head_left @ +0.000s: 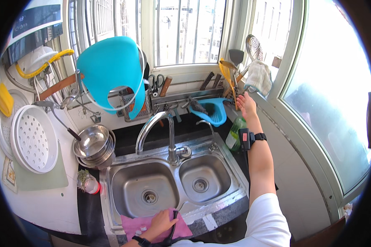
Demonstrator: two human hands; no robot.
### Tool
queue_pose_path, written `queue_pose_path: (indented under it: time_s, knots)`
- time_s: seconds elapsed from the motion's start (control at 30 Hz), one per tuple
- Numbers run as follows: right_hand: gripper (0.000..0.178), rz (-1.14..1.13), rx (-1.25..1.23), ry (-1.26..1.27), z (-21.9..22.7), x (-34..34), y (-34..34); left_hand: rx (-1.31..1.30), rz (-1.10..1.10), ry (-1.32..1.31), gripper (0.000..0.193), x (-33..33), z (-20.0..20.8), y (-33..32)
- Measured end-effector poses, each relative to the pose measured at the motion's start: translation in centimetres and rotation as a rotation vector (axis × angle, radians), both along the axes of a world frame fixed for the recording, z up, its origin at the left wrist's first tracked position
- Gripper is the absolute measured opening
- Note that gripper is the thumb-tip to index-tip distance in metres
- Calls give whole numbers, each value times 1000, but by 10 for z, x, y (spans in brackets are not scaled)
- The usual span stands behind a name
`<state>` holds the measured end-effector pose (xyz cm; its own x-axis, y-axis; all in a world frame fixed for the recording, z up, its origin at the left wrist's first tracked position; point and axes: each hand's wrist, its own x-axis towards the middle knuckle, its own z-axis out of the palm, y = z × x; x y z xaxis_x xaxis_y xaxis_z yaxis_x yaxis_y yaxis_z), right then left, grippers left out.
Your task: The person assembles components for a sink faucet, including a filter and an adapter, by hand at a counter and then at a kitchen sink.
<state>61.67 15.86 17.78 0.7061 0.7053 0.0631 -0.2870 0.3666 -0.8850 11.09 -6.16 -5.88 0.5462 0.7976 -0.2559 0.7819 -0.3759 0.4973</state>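
Note:
My right hand (246,105) is stretched far out to the right rear, its fingers extended and open. Just above its fingertips hangs a whitish cloth (259,77), close to the wall hooks; whether they touch I cannot tell. My left hand (162,222) lies on a pink cloth (132,225) spread over the sink's front edge. Its fingers look laid out on the cloth, partly hard to see, beside a black strap (171,232). Between my arms is a double steel sink (174,181) with a curved chrome faucet (171,138).
A turquoise basin (111,66) hangs at the back left. Stacked steel bowls (92,144), a white colander (35,138) and a plant jar (88,182) are on the left. A blue strainer basket (216,115) and green bottle (234,136) stand near my right forearm. Knives (207,81) line the back.

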Motion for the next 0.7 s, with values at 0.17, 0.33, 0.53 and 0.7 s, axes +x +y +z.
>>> queue_pose_path:
  time_s: [0.17, 0.33, 0.53, 0.7]
  knots:
    - [46, -259, 157, 57, 30, 68, 32, -100, 56, -148, 47, -18, 7, 17]
    - [33, -361, 537, -378, 95, 17, -8, -134, 123, -269, 37, -29, 47, 34]
    - [23, 131, 336, -463, 104, -146, -119, -735, 1, -798, 28, 7, 82, 59]
    - [26, 809, -105, -267, 26, -244, -175, -1188, 105, -1176, 31, 54, 51, 61]
